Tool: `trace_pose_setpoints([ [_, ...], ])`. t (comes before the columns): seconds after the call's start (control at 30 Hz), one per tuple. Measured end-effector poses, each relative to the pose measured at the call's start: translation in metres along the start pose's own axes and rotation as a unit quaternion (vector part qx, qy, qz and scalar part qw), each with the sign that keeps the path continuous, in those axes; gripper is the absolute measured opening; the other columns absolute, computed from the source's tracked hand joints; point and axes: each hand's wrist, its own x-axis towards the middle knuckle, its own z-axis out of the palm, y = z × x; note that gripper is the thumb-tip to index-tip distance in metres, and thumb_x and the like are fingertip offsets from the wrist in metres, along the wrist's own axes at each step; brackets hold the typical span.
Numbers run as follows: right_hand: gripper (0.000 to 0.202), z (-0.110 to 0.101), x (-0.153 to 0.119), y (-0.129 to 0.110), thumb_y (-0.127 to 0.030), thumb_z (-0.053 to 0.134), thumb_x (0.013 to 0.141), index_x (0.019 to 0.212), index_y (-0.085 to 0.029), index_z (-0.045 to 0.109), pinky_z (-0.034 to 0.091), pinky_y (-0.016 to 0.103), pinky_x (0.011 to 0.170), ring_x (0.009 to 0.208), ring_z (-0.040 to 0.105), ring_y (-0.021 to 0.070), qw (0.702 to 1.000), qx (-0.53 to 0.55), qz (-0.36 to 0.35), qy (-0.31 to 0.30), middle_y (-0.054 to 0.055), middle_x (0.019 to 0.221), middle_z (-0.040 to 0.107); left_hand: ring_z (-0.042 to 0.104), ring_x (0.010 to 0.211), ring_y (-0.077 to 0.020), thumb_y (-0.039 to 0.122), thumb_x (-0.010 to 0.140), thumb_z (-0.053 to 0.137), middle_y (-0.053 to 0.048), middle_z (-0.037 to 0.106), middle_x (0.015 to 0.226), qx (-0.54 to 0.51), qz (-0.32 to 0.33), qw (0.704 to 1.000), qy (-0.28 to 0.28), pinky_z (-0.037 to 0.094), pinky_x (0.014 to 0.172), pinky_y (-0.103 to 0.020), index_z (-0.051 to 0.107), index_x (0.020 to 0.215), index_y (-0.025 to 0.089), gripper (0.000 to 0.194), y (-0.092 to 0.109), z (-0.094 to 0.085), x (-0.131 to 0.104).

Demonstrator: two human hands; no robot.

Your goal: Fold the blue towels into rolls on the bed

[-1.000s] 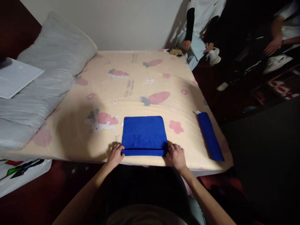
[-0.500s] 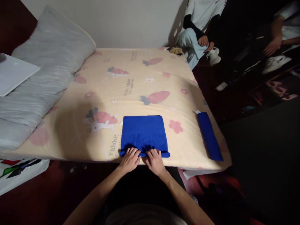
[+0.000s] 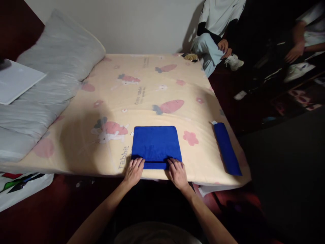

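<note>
A blue towel (image 3: 156, 140) lies spread near the front edge of the bed, its near edge turned up into a narrow flat roll. My left hand (image 3: 134, 172) grips the left end of that roll, fingers curled over it. At the right end, my right hand (image 3: 178, 174) holds the roll the same way. Between the two hands a stretch of the roll shows bare. Farther right rests a second blue towel (image 3: 227, 149), rolled into a long bundle with a white tag at its far end.
The bed has a cream sheet (image 3: 152, 120) with carrot and rabbit prints. On the left, a grey quilt (image 3: 63, 54) carries a white laptop (image 3: 19, 81). One person (image 3: 215, 37) sits beyond the far right corner, another person (image 3: 301, 44) at the right. A white bag (image 3: 25, 189) is below left.
My hands have moved apart, from the middle of the rolled edge out to its two ends. The rolled strip between them now shows straight and flat.
</note>
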Motion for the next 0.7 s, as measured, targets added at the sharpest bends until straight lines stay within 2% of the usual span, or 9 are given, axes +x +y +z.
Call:
trace_pose_setpoints([
  [0.07,0.046,0.009,0.005,-0.022,-0.020,0.039,0.098,0.141,-0.011,0.051,0.031,0.041,0.109,0.132,0.045,0.0254,0.998,0.026,-0.052,-0.011,0.014,0.139,0.057,0.047,0.137,-0.0259,0.013,0.099,0.030,-0.014,0.056,0.145,-0.028,0.054,0.998,-0.001,0.037,0.111,-0.044,0.042,0.149,0.013,0.052,0.024,0.005,0.006],
  [0.13,0.047,0.020,0.011,-0.038,-0.021,0.038,0.099,0.144,-0.010,0.048,0.029,0.040,0.113,0.138,0.041,0.0239,0.996,0.038,-0.082,-0.016,0.013,0.144,0.055,0.037,0.146,-0.0235,0.015,0.100,0.029,-0.013,0.044,0.155,-0.046,0.091,0.995,-0.013,0.032,0.117,-0.043,0.027,0.156,0.011,0.057,0.042,0.008,0.011],
  [0.2,0.050,0.027,0.013,-0.040,-0.023,0.038,0.101,0.149,-0.012,0.043,0.030,0.040,0.114,0.140,0.041,0.0227,0.996,0.034,-0.082,-0.012,0.012,0.146,0.054,0.032,0.148,-0.0224,0.022,0.101,0.032,-0.013,0.037,0.160,-0.041,0.095,0.994,-0.028,0.029,0.119,-0.042,0.018,0.159,0.011,0.061,0.043,0.009,0.013],
  [0.27,0.054,0.027,0.010,-0.026,-0.024,0.037,0.103,0.155,-0.015,0.032,0.030,0.042,0.114,0.140,0.042,0.0222,0.998,0.015,-0.067,-0.002,0.010,0.148,0.051,0.032,0.149,-0.0219,0.028,0.102,0.035,-0.010,0.033,0.161,-0.022,0.081,0.995,-0.048,0.027,0.121,-0.043,0.016,0.160,0.016,0.062,0.028,0.006,0.009],
  [0.4,0.062,0.009,-0.009,0.024,-0.031,0.040,0.104,0.160,-0.018,0.016,0.029,0.044,0.113,0.140,0.043,0.0243,0.999,-0.038,-0.022,0.021,0.010,0.151,0.047,0.033,0.148,-0.0236,0.033,0.101,0.040,-0.007,0.031,0.162,0.024,0.016,0.998,-0.064,0.023,0.122,-0.047,0.021,0.159,0.024,0.062,-0.024,-0.005,-0.007],
  [0.5,0.064,-0.004,-0.021,0.047,-0.032,0.041,0.104,0.161,-0.021,0.013,0.029,0.045,0.112,0.140,0.043,0.0260,0.997,-0.066,0.015,0.028,0.011,0.152,0.045,0.034,0.148,-0.0268,0.035,0.101,0.040,-0.009,0.033,0.161,0.041,-0.036,0.997,-0.047,0.019,0.122,-0.052,0.022,0.159,0.024,0.062,-0.042,-0.014,-0.014],
  [0.6,0.065,-0.009,-0.021,0.041,-0.032,0.039,0.105,0.161,-0.021,0.010,0.028,0.046,0.113,0.141,0.042,0.0269,0.995,-0.080,0.048,0.042,0.013,0.154,0.041,0.033,0.148,-0.0282,0.035,0.101,0.038,-0.012,0.032,0.161,0.039,-0.042,0.998,-0.024,0.015,0.123,-0.054,0.015,0.160,0.020,0.065,-0.029,-0.018,-0.011],
  [0.7,0.063,-0.002,-0.010,0.012,-0.027,0.036,0.105,0.161,-0.019,0.008,0.028,0.044,0.114,0.145,0.037,0.0244,0.997,-0.057,0.025,0.037,0.012,0.156,0.038,0.031,0.149,-0.0256,0.033,0.102,0.035,-0.012,0.031,0.161,0.012,0.006,1.000,-0.024,0.016,0.123,-0.049,0.008,0.160,0.015,0.067,0.004,-0.015,0.000],
])
